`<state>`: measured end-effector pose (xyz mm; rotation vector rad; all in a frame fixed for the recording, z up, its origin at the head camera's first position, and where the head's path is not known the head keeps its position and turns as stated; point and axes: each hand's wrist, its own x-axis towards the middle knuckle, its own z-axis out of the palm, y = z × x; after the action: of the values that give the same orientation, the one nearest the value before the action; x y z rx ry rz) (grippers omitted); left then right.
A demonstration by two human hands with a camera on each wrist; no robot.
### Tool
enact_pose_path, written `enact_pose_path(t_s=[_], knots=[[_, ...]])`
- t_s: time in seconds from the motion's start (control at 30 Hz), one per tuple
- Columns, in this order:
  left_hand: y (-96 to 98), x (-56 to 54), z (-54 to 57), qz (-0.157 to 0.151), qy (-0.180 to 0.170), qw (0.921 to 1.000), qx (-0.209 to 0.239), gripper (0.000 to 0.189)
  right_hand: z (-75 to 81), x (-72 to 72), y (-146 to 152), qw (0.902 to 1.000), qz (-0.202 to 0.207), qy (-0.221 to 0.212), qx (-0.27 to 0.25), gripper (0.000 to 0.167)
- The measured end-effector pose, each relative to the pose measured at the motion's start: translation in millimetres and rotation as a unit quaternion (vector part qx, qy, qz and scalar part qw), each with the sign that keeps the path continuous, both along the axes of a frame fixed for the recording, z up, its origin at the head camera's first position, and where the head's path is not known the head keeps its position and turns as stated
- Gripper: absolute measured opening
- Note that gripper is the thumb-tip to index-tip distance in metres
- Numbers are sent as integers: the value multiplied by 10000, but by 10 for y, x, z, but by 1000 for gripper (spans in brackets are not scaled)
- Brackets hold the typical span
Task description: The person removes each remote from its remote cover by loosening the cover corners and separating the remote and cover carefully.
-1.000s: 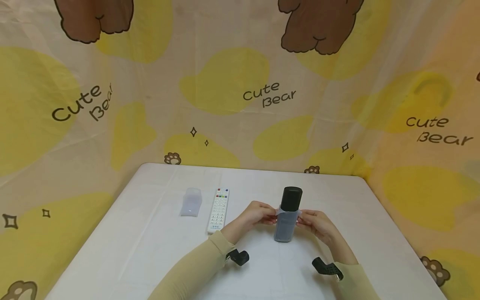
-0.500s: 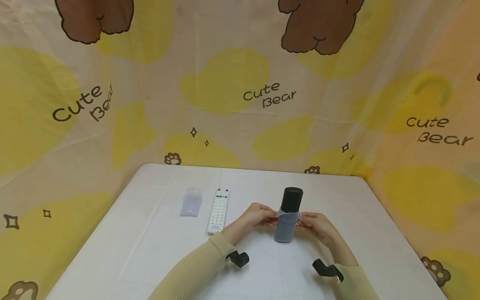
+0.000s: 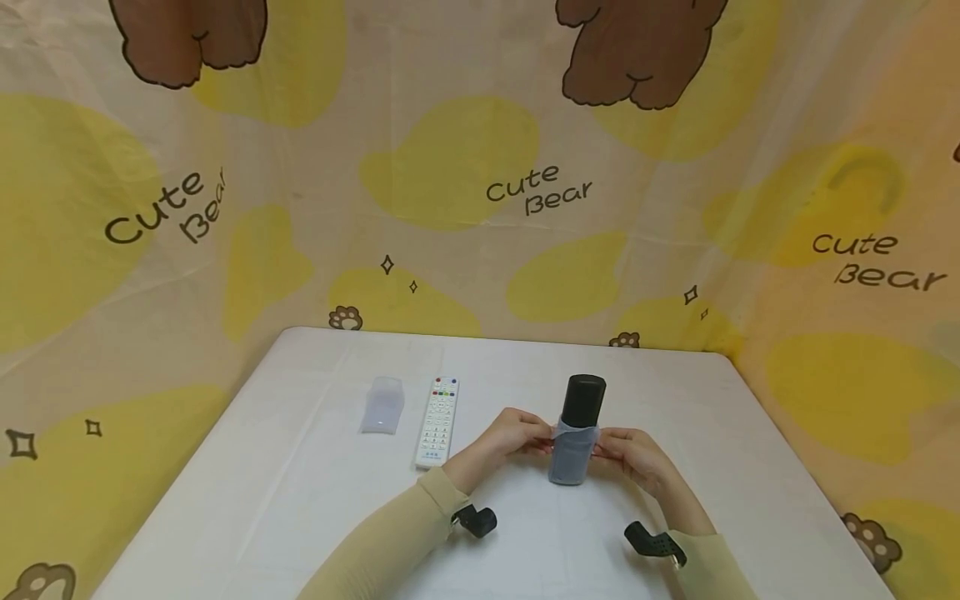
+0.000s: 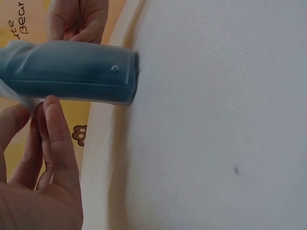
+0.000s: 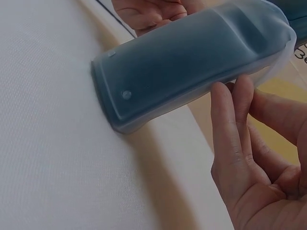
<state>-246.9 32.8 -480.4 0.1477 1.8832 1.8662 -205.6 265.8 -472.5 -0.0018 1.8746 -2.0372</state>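
Note:
A black remote control (image 3: pixel 583 402) stands on end on the white table, its upper part bare and its plain side facing me. Around its lower part sits a translucent silicone cover (image 3: pixel 573 457), wrinkled near its upper rim. My left hand (image 3: pixel 522 432) pinches the cover's rim on the left side between thumb and fingers. On the opposite side my right hand (image 3: pixel 632 450) pinches the rim the same way. Both wrist views show the cover's closed end (image 4: pixel 125 76) down at the tabletop, with small round bumps (image 5: pixel 126 95) on it.
Left of my hands lies a white remote control (image 3: pixel 437 423) with several coloured buttons, close to my left forearm. Beyond it a second translucent cover (image 3: pixel 383 405) lies flat. The white table (image 3: pixel 300 500) ends at a bear-patterned cloth backdrop (image 3: pixel 442 208).
The cover's rim has moved slightly down along the black remote, baring more of it. Both hands have lowered a little with the rim, still pinching it.

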Motion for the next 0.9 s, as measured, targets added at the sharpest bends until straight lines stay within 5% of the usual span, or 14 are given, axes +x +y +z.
enact_pose_path(t_s=[0.4, 0.9], knots=[[1, 20, -39, -32, 91, 9997, -241, 15, -65, 20, -13, 9994, -45, -41, 328, 40], [-22, 33, -34, -69, 83, 9996, -254, 14, -91, 19, -51, 9982, -33, -89, 590, 34]])
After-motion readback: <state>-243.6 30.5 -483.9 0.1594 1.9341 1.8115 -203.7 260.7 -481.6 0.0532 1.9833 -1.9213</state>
